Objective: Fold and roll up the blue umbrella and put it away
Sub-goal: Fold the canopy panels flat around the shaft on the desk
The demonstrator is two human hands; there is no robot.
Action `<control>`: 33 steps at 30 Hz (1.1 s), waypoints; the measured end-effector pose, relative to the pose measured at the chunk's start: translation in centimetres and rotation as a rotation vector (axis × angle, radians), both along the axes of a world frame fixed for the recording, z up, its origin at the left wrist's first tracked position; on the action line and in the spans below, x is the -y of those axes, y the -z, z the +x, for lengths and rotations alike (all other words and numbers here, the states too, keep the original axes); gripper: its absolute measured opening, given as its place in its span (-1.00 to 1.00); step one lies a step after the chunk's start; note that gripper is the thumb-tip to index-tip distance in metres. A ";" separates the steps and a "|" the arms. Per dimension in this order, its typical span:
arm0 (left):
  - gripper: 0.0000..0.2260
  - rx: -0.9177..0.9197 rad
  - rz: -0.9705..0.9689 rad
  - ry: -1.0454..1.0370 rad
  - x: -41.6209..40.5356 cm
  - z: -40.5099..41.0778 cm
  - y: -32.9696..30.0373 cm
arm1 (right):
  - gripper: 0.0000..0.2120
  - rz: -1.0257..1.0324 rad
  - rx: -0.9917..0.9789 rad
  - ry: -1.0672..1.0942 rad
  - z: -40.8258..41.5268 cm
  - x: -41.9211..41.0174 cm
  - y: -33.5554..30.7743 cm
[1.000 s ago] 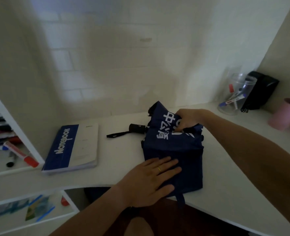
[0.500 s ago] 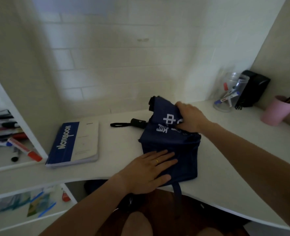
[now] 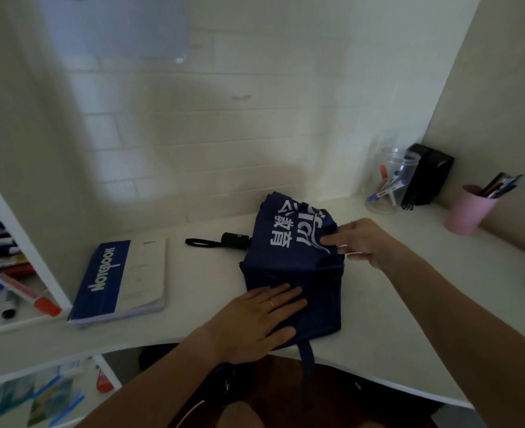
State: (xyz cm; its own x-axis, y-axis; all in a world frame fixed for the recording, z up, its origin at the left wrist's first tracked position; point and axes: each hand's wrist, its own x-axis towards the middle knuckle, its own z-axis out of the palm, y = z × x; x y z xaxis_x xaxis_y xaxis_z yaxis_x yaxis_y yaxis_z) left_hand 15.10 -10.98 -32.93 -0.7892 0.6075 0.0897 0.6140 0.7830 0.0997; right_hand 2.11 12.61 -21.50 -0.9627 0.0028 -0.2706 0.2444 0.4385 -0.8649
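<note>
two hands on the blue umbrella [image 3: 289, 267] — left hand [image 3: 255, 319] flat, right hand [image 3: 360, 242] pinching fabric; markers fill the clear jar [image 3: 389, 183], pens the pink cup [image 3: 468, 211].

White curved worktop [image 3: 378, 350] in a corner nook. Sitting on it: a folded navy blue fabric umbrella [image 3: 292, 273] with white lettering and a black handle, a blue-and-white notebook [image 3: 122, 281] off to its left, then a clear plastic jar of markers [image 3: 389, 183], a black box-shaped thing [image 3: 428, 174] and a pink cup of pens [image 3: 468, 210] along the back right.
</note>
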 end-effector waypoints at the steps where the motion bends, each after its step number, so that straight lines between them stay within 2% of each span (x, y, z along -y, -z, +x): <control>1: -0.48 -0.008 -0.003 0.000 0.0 0.0 0.0 | -0.56 -0.047 -0.018 0.016 0.3 0.1 0.4; 4: -0.49 -0.053 -0.006 0.012 0.0 0.1 0.2 | -0.58 -0.285 -0.136 0.057 0.8 -0.2 0.8; 7: -0.49 -0.130 0.030 0.037 0.0 0.1 0.4 | -0.68 -0.509 -0.235 -0.015 2.0 -1.3 0.1; 11: -0.49 -0.186 0.061 0.017 0.0 0.4 0.0 | -0.85 -0.406 -0.354 -0.162 4.9 -1.5 1.0; 13: -0.49 -0.212 0.054 0.006 -0.1 0.7 -0.4 | -0.79 -0.345 -0.390 -0.215 6.5 -1.4 1.8; 16: -0.50 -0.304 0.046 0.013 -0.3 1.0 -0.5 | -0.58 -0.240 -0.474 -0.222 8.2 -1.5 3.2; 18: -0.52 -0.334 0.073 0.005 -0.3 1.7 -0.6 | -0.59 -0.147 -0.505 -0.201 8.8 -1.5 4.6; 21: -0.54 -0.202 0.273 -0.080 0.2 3.4 -1.0 | -0.72 0.000 -0.550 -0.174 9.1 -1.7 6.8; 22: -0.58 -0.225 0.358 -0.147 0.5 3.9 -1.1 | -0.76 0.020 -0.547 -0.175 9.2 -1.9 7.3; 24: -0.70 -0.336 0.615 -0.386 0.9 4.4 -1.8 | -0.81 0.011 -0.520 -0.178 9.5 -2.1 8.1; 25: -0.71 -0.326 0.783 -0.536 0.9 4.3 -2.7 | -0.81 -0.004 -0.506 -0.176 9.6 -2.3 8.3; 27: -0.55 -0.114 1.102 -0.795 0.5 3.4 -4.8 | -0.81 -0.035 -0.473 -0.174 9.7 -2.4 8.6; 29: -0.45 0.178 1.296 -0.889 -0.1 2.1 -6.8 | -0.80 -0.069 -0.454 -0.178 9.8 -2.5 8.5; 33: -0.60 0.442 1.435 -0.863 -0.7 1.2 -8.5 | -0.78 -0.107 -0.412 -0.201 9.7 -2.9 8.2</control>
